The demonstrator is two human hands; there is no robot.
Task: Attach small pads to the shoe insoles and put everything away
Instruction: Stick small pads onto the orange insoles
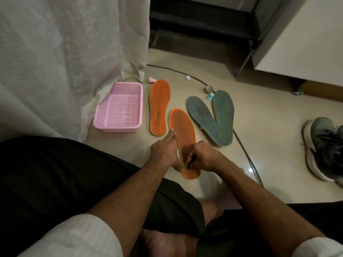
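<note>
Head view: person sits on floor. Left hand steadies the near orange insole, fingers laid along its left edge, thumb down by the heel. Right hand has fingers curled round a small teal pad, pinching it down onto the heel end. Second orange insole lies just beside, w/ no pad visible. Two grey-green insoles overlap to the right. Empty pink basket sits left by the curtain. Step in hand, prob.: sticking the pad on the first insole. Next calls for firm pressing, then another pad; small bits lie beyond the insoles, too small to tell.
</note>
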